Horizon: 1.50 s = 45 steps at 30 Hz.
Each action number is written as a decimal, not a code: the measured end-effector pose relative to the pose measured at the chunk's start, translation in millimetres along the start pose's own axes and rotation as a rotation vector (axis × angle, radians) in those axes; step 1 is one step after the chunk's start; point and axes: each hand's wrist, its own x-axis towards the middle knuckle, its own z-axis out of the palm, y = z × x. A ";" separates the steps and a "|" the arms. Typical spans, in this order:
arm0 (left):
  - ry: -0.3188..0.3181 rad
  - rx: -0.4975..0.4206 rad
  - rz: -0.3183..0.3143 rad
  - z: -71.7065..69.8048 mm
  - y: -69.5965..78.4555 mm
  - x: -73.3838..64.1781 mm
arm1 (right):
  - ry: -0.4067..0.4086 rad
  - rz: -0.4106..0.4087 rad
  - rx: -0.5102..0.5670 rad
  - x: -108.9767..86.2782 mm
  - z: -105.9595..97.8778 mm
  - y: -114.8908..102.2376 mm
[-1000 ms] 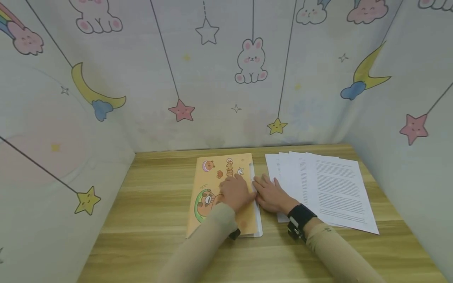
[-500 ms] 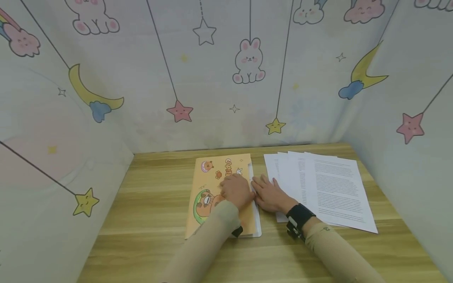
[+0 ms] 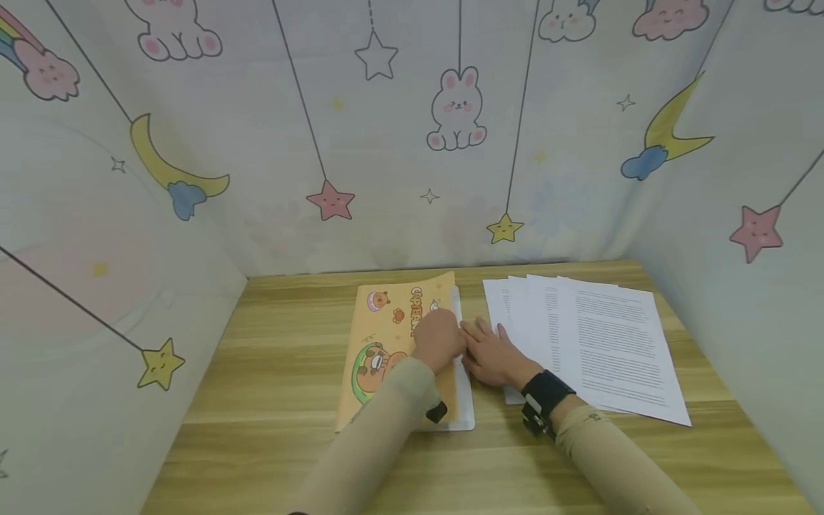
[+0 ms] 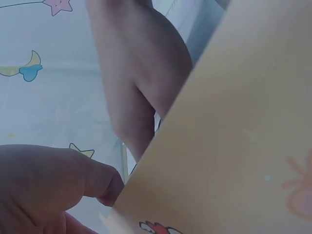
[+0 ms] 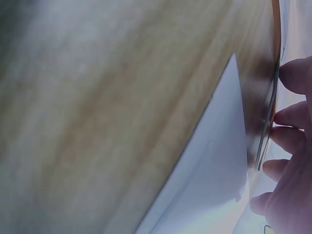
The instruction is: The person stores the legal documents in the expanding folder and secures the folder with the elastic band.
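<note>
Orange, the folder (image 3: 393,330) lies left of the papers (image 3: 608,350), and we see the left hand (image 3: 440,340) pinching its right edge — the right hand (image 3: 494,355), fingers extended, touching there too, probably to steady it.

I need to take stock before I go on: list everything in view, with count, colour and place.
Folder: one, orange with cartoon prints, on the table left of the sheets
White layer: at least one, white, under the folder's cover along its right edge
Printed sheets: at least four, white with dark text, overlapping, right of the folder
Table: one, wood-toned, under the folder and sheets
Backdrop: white with colourful prints, behind and beside the table
Wrist devices: two, black, one per wrist
Sleeves: two, beige, on the forearms
Left hand: one, pinching the cover's right edge
Right hand: one, by the folder's right edge
</note>
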 end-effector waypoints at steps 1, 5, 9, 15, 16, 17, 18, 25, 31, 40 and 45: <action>0.001 -0.024 0.002 -0.9 -0.8 0.7 | 0.002 -0.001 0.000 -0.1 -0.5 -0.4; 0.023 -0.079 0.053 -1.9 -8.1 3.6 | 0.002 -0.005 -0.003 -0.7 -2.4 -1.6; -0.015 -0.111 0.053 -7.1 -14.1 4.4 | 0.001 -0.008 -0.009 -0.3 -2.9 -2.5; -0.118 -0.263 -0.023 -23.9 -24.2 3.6 | -0.024 0.005 -0.034 1.7 -1.3 -1.2; -0.129 -0.299 -0.034 -26.7 -26.7 3.1 | -0.030 0.007 -0.036 2.3 -0.9 -1.0; -0.137 -0.332 -0.042 -29.1 -29.4 2.7 | -0.034 0.009 -0.036 2.7 -0.6 -0.8; -0.148 -0.373 -0.052 -31.1 -32.5 2.2 | -0.037 0.009 -0.038 3.5 -0.1 -0.4; -0.210 -0.768 -0.108 -40.7 -55.0 0.6 | -0.069 0.037 -0.051 5.6 0.8 1.9; -0.252 -0.922 -0.064 -49.2 -71.1 0.1 | -0.059 0.041 0.012 4.7 -2.6 0.5; -0.287 -1.043 -0.014 -63.5 -93.3 -2.9 | -0.044 0.036 0.058 3.3 -2.8 1.8; -0.298 -1.123 0.022 -69.8 -108.3 -2.0 | -0.049 0.030 0.069 2.7 -3.5 3.2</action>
